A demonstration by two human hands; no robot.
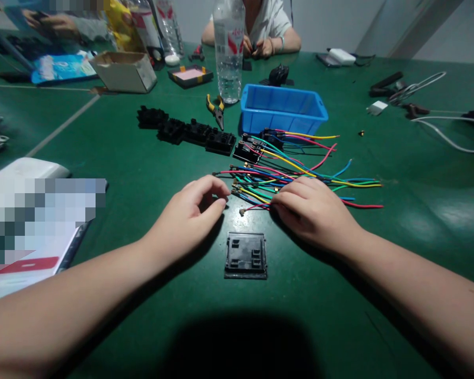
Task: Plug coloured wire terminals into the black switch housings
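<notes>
Several coloured wires (319,179) with small metal terminals lie in a loose bundle across the green table. My left hand (199,205) is at the bundle's left end, fingers curled and thumb apart from them, with nothing visible between them. Over the bundle's near side is my right hand (306,208), its fingertips closed on a red wire (256,207) whose terminal sticks out to the left. What else those fingers cover is hidden. A square black plastic plate (245,255) with small raised slots lies between my forearms.
Beyond the wires stand a row of black plastic parts (195,131), wired black parts (249,148) and a blue bin (284,113). Pliers (216,111), a water bottle (229,58) and a cardboard box (124,72) stand farther back. A person sits opposite; a phone (75,237) lies left.
</notes>
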